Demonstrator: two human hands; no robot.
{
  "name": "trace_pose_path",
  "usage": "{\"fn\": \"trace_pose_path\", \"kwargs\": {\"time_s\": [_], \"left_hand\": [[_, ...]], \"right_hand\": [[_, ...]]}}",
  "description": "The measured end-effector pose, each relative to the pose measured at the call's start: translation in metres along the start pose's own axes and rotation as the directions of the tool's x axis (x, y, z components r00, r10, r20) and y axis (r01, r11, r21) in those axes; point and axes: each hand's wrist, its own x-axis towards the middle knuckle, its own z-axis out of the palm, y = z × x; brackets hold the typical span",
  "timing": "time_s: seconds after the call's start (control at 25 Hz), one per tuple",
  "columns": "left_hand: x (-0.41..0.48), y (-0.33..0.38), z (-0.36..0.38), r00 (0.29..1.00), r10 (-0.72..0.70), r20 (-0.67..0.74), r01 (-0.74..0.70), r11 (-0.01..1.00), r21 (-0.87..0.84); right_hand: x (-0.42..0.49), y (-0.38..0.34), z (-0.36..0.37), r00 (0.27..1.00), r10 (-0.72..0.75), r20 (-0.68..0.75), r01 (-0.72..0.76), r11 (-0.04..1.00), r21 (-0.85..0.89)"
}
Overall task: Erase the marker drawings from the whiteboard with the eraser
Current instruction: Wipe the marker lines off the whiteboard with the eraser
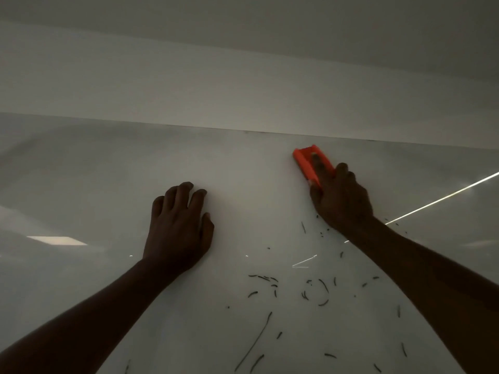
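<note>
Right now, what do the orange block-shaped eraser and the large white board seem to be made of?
Orange block-shaped eraser: probably moulded plastic, matte, judging by its uniform bright colour and rounded edges; its wiping face is hidden.
Large white board: a smooth, glossy coated surface, since it mirrors ceiling lights and a bright streak; the material underneath cannot be told.

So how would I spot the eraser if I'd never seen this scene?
Start at the whiteboard filling the view and follow its top edge to the right. The eraser lies just below it, under the right hand. It's the only bright orange thing, a small block on pale board.
</note>
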Motion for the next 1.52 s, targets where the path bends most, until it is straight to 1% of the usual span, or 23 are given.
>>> {"fn": "trace_pose_path", "kwargs": {"time_s": [0.08, 0.12, 0.24, 0.32, 0.36, 0.4, 0.48, 0.56, 0.6, 0.64, 0.72, 0.8, 0.88, 0.92, 0.96, 1.04, 1.12, 1.16, 1.24, 1.32, 1.4, 1.48, 1.52], "left_hand": [[0.0, 0.0, 0.001, 1.0, 0.001, -0.002, -0.001, 1.0, 0.004], [0.0, 0.0, 0.001, 1.0, 0.0, -0.001, 0.0, 1.0, 0.0], [-0.001, -0.001, 0.0, 1.0, 0.004, -0.007, -0.004, 1.0, -0.008], [0.0, 0.0, -0.001, 1.0, 0.009, -0.013, -0.009, 1.0, -0.009], [-0.001, 0.0, -0.001, 1.0, 0.011, -0.011, -0.011, 1.0, -0.009], [-0.001, 0.0, -0.001, 1.0, 0.012, -0.007, -0.012, 1.0, -0.01], [-0.002, 0.0, -0.001, 1.0, 0.009, 0.002, -0.009, 1.0, -0.01], [-0.002, 0.001, 0.001, 1.0, 0.014, 0.005, -0.013, 1.0, -0.006], [-0.002, 0.001, 0.001, 1.0, 0.014, 0.006, -0.014, 1.0, -0.005], [-0.002, 0.0, 0.001, 1.0, 0.014, 0.008, -0.014, 1.0, -0.005], [-0.002, 0.0, 0.0, 1.0, 0.015, 0.006, -0.015, 1.0, -0.021], [-0.003, -0.001, 0.0, 1.0, 0.022, -0.002, -0.023, 0.999, -0.026], [-0.004, -0.001, 0.001, 0.999, 0.032, -0.005, -0.032, 0.999, -0.022], [-0.004, -0.001, 0.001, 0.999, 0.034, -0.002, -0.034, 0.999, -0.019], [-0.004, 0.0, 0.002, 0.999, 0.034, 0.001, -0.034, 0.999, -0.014], [-0.003, 0.001, 0.002, 0.999, 0.036, 0.006, -0.036, 0.999, -0.011], [-0.002, 0.0, 0.002, 0.999, 0.037, -0.005, -0.037, 0.999, -0.014], [-0.002, 0.0, 0.002, 0.999, 0.039, -0.01, -0.04, 0.999, -0.017], [-0.003, -0.001, 0.002, 0.999, 0.046, -0.011, -0.046, 0.999, -0.024], [-0.003, -0.003, 0.002, 0.999, 0.049, -0.019, -0.049, 0.998, -0.028], [-0.003, -0.002, 0.001, 0.998, 0.054, -0.011, -0.054, 0.998, -0.03], [-0.004, -0.002, 0.0, 0.999, 0.053, 0.003, -0.053, 0.998, -0.028], [-0.003, -0.001, 0.0, 0.999, 0.052, 0.006, -0.051, 0.998, -0.027]], "right_hand": [[-0.003, -0.026, -0.005, 0.975, 0.211, 0.075, -0.215, 0.975, 0.059], [-0.015, -0.049, -0.008, 0.98, 0.188, 0.072, -0.194, 0.977, 0.088], [-0.094, -0.107, -0.014, 0.956, -0.264, -0.131, 0.278, 0.956, 0.096], [-0.115, -0.092, -0.016, 0.838, -0.544, -0.047, 0.546, 0.834, 0.086], [-0.106, -0.072, -0.013, 0.825, -0.564, -0.034, 0.565, 0.822, 0.075], [-0.089, -0.049, -0.01, 0.878, -0.477, -0.039, 0.478, 0.878, 0.028], [-0.052, -0.012, -0.005, 0.995, -0.1, -0.026, 0.097, 0.992, -0.08], [-0.034, -0.006, -0.002, 0.978, 0.204, -0.034, -0.205, 0.976, -0.066], [-0.038, -0.021, -0.004, 0.97, 0.237, -0.045, -0.238, 0.971, -0.021], [-0.053, -0.043, -0.008, 0.979, 0.183, -0.092, -0.181, 0.983, 0.035], [-0.108, -0.084, -0.019, 0.978, -0.137, -0.159, 0.162, 0.975, 0.154], [-0.156, -0.09, -0.025, 0.805, -0.588, -0.087, 0.593, 0.784, 0.185], [-0.132, -0.047, -0.025, 0.639, -0.769, -0.003, 0.757, 0.629, 0.178], [-0.11, -0.023, -0.018, 0.671, -0.742, 0.0, 0.738, 0.668, 0.099], [-0.086, -0.004, -0.011, 0.767, -0.641, -0.032, 0.641, 0.766, 0.042], [-0.042, 0.01, -0.003, 0.972, -0.21, -0.109, 0.212, 0.977, 0.005], [-0.017, -0.018, 0.002, 0.963, 0.253, -0.09, -0.251, 0.967, 0.036], [-0.016, -0.042, 0.0, 0.938, 0.344, -0.035, -0.342, 0.938, 0.054], [-0.049, -0.089, -0.007, 0.969, 0.235, -0.075, -0.224, 0.966, 0.13], [-0.135, -0.12, -0.019, 0.983, -0.135, -0.122, 0.157, 0.969, 0.192], [-0.209, -0.109, -0.037, 0.851, -0.524, 0.019, 0.513, 0.84, 0.18], [-0.205, -0.061, -0.042, 0.777, -0.626, 0.067, 0.616, 0.778, 0.125], [-0.19, -0.034, -0.037, 0.835, -0.55, 0.028, 0.548, 0.835, 0.053]]}}
